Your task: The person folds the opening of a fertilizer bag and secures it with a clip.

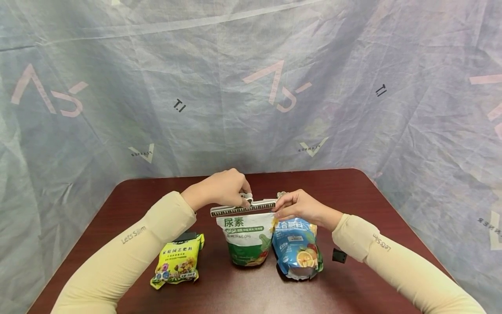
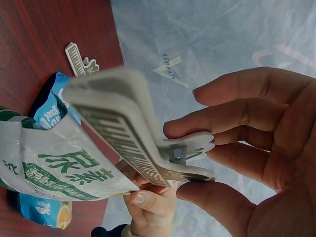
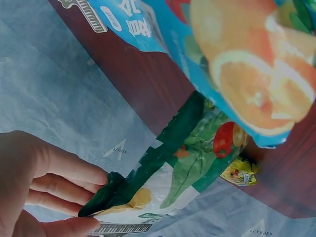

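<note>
Left hand [image 1: 221, 187] fingers clamped on clip [image 1: 243, 209] handles, just above bag [image 1: 249, 240] standing mid surface [image 1: 219, 288]; right hand [image 1: 300, 207] fingers pinch bag's top corner.
Clip looks stiff, light: squeeze handles. Bag likely weighty, soft, slick: hold top corners. Bag reads "尿素", "46.0%"; sleeve [image 1: 117, 257] "Lets Slim".

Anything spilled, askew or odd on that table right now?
I see no spill around the green-and-white bag. One slight oddity: a small black object on the table, right of the blue bag in the head view, lies apart and is unidentifiable.
</note>
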The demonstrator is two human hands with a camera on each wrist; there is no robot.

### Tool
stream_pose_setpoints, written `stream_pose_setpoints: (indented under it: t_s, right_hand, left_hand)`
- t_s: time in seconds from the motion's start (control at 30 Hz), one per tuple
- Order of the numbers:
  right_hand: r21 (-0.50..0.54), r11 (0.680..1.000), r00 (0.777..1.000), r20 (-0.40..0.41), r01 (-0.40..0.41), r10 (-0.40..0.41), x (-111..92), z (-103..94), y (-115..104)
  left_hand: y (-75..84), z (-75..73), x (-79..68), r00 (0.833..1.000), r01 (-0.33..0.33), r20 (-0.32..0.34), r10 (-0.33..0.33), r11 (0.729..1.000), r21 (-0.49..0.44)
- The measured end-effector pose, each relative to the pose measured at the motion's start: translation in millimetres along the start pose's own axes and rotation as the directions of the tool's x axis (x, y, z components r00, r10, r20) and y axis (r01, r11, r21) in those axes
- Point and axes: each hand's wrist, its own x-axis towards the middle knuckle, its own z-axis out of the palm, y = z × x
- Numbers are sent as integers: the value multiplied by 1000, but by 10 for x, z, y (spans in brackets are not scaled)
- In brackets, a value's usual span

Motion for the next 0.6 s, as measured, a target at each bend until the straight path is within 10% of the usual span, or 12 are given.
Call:
stream_pose_setpoints:
  t_s: [0.6]
  right_hand:
    - [70, 996, 998, -6, -58, 59, -23, 7, 3]
  left_hand:
    - [62, 4, 18, 999, 29, -32, -28, 1000, 12]
